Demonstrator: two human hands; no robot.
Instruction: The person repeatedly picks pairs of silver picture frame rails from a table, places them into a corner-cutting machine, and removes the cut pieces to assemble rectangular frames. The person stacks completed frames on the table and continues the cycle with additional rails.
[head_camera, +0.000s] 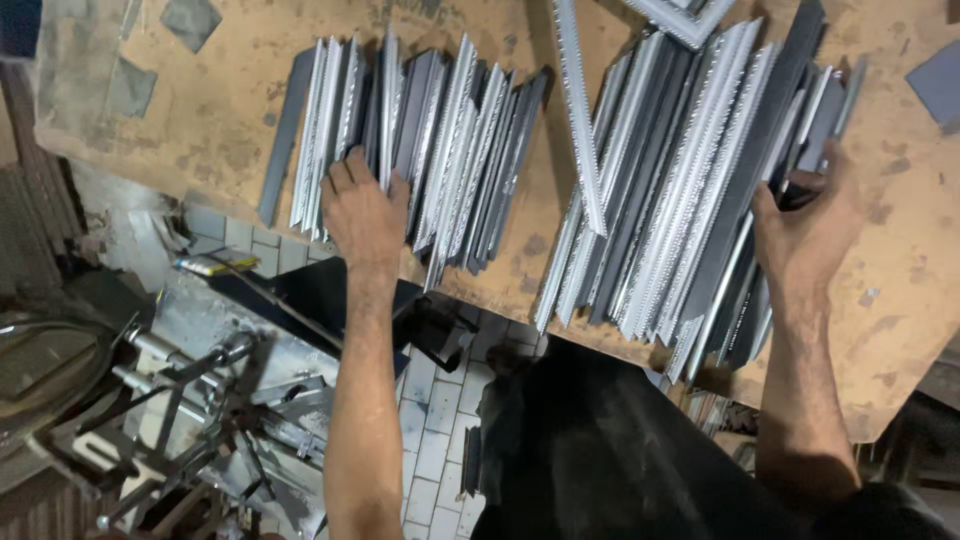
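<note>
Two batches of silver-grey moulding strips lie on a worn brown table (230, 110). The shorter batch (440, 150) occupies the upper centre of the frame; the longer batch (680, 190) lies at upper right and overhangs the table's near edge. The left hand (362, 212) rests on the shorter batch, fingers together and curled over the strip ends. The right hand (808, 230) grips the right edge of the longer batch, fingers clamped on several strips. A metal machine (200, 400) stands at lower left.
</note>
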